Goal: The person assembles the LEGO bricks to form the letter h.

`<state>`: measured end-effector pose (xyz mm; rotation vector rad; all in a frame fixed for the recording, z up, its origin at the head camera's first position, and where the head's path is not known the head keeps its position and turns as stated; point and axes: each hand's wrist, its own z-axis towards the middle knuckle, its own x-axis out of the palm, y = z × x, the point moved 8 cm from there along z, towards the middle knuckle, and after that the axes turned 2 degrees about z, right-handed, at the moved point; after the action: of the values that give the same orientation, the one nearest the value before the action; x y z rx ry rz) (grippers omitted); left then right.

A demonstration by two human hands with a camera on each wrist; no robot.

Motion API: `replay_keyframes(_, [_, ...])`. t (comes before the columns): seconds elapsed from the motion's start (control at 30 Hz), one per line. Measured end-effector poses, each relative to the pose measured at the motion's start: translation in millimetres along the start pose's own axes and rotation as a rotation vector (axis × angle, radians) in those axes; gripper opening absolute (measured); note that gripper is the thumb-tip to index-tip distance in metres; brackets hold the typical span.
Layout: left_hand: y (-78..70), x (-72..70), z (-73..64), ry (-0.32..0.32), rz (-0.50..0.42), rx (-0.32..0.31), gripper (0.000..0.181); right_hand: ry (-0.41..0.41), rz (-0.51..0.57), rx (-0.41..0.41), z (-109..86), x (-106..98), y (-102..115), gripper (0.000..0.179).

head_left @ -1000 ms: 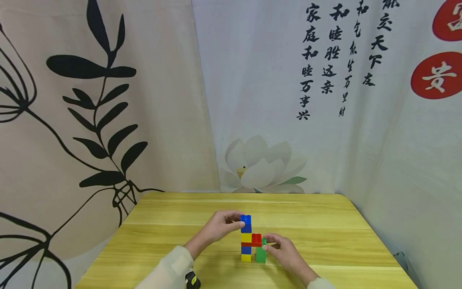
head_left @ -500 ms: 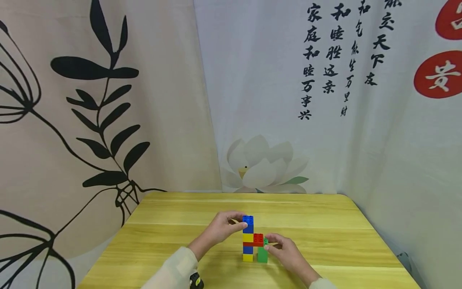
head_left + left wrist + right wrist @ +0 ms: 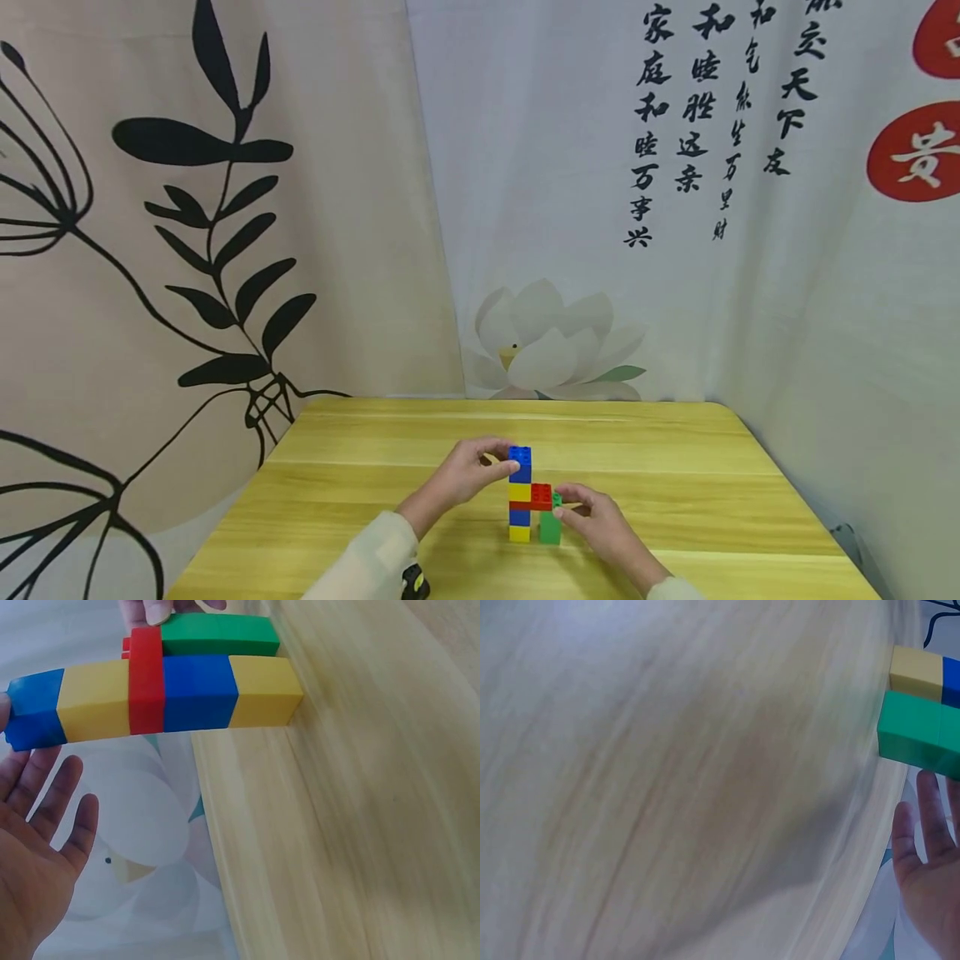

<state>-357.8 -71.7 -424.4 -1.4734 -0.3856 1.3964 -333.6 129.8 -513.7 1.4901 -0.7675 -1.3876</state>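
Observation:
A tower of toy building blocks stands upright. Its left column has a yellow block (image 3: 519, 534) at the bottom, then blue, a red block (image 3: 540, 495), another yellow block (image 3: 96, 700) and a blue block (image 3: 520, 469) on top. The red one juts out to the right, above a green column (image 3: 550, 529). My left hand (image 3: 461, 475) pinches the top blue block between thumb and fingers. At the green column's upper end, my right hand (image 3: 602, 523) holds on with thumb and fingers. The right wrist view catches only its other fingers, beside the green (image 3: 919, 733).
The structure is on a wooden table (image 3: 360, 467). Behind it hangs a printed curtain (image 3: 360, 208) with plants, a lotus and writing. Near my left sleeve lies a small dark object (image 3: 415, 582), partly cut off by the frame edge.
The whole head view has shifted slightly, so everything appears a little farther right. Both hands keep their holds, and the blocks stay in the same arrangement.

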Motion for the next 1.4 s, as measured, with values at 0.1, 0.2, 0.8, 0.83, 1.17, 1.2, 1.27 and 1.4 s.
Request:
replay_keyframes(0.1, [1.2,1.2,-0.7,-0.009,-0.011,0.002,0.026,-0.001,0.001,0.003,-1.0,0.6,0.3,0.045])
replay_keyframes(0.2, [3.7,2.8,-2.3,-0.022,-0.023,0.002,0.026,0.000,0.002,0.014,-2.3,1.4,1.1,0.045])
replay_keyframes(0.8, [8.5,6.1,-3.2,-0.050,-0.049,0.018,0.030,0.003,-0.002,0.015,-2.1,0.1,3.1,0.045])
replay_keyframes(0.83, [8.5,5.9,-3.2,-0.051,-0.048,0.019,0.031,0.002,0.000,0.017,-2.2,-0.1,3.1,0.046])
replay_keyframes(1.17, [8.6,4.9,-2.5,-0.053,-0.055,0.018,0.031,0.002,0.006,0.020,-0.3,-0.4,2.6,0.046])
replay_keyframes(1.2, [8.5,5.0,-2.3,-0.052,-0.055,0.018,0.031,0.000,0.007,0.019,-0.2,-0.5,2.7,0.046])
replay_keyframes(1.27, [8.0,5.0,-1.8,-0.050,-0.054,0.019,0.030,-0.001,0.011,0.019,-0.3,-0.7,2.7,0.046])
replay_keyframes(1.4, [6.9,5.5,-1.1,-0.037,-0.048,0.026,0.026,-0.001,0.009,0.016,-0.5,-0.3,0.7,0.045])
